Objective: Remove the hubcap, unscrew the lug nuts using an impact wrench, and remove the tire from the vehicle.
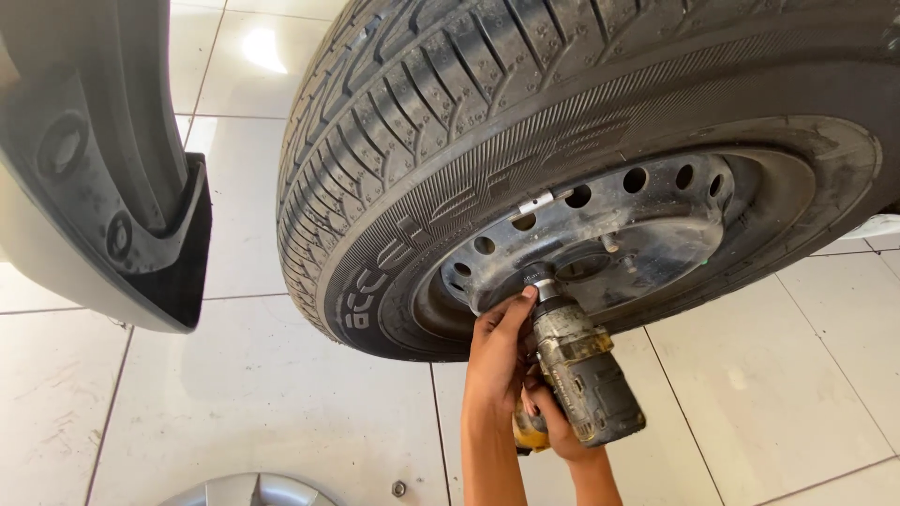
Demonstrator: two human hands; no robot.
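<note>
A black tyre on a dirty steel rim fills the upper right. A worn grey and yellow impact wrench points up at the rim, with its socket set on the hub area near the centre hole. My left hand wraps the front of the tool, thumb stretched up to the socket. Below it, my right hand is closed round the yellow handle. A wheel stud sticks out of the rim just right of the socket.
A grey car body panel with a black mud flap hangs at the left. On the white tiled floor lie a silver hubcap at the bottom edge and a small loose nut beside it.
</note>
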